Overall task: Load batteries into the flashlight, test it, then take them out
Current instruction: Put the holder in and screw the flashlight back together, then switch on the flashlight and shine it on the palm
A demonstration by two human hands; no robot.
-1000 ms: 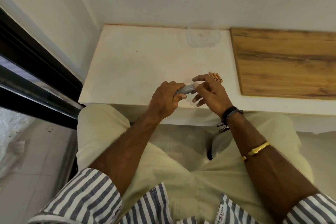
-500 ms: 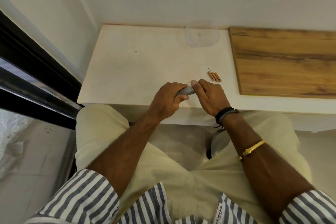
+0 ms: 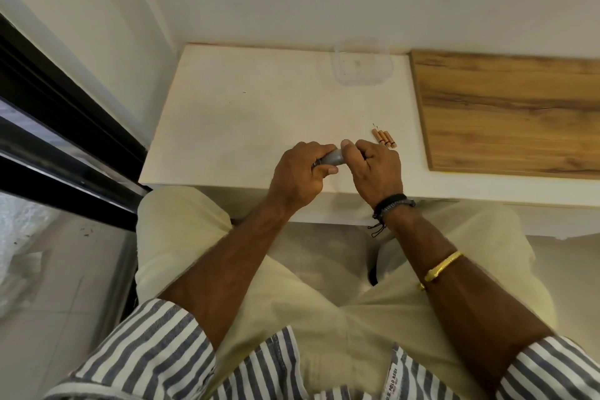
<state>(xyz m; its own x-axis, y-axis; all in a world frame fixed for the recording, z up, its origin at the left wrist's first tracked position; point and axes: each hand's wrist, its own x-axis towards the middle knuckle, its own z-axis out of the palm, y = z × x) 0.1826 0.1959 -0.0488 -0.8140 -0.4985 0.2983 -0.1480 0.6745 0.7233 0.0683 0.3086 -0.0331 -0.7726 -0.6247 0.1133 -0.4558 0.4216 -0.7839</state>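
A small grey flashlight [image 3: 331,159] lies crosswise between both hands, just above the near edge of the white counter [image 3: 246,114]. My left hand [image 3: 300,174] is wrapped around its body. My right hand [image 3: 376,169] grips its right end with thumb and fingers, hiding that end. Three copper-coloured batteries [image 3: 384,138] lie side by side on the counter, just right of and beyond my right hand.
A clear plastic container [image 3: 363,65] stands at the back of the counter near the wall. A wooden board [image 3: 513,110] covers the counter's right part. A dark window frame [image 3: 65,140] runs along the left. My knees are under the counter edge.
My right hand has drawn back from the batteries and closed over the flashlight's right end. The left hand stays wrapped on the body. The batteries have not moved.
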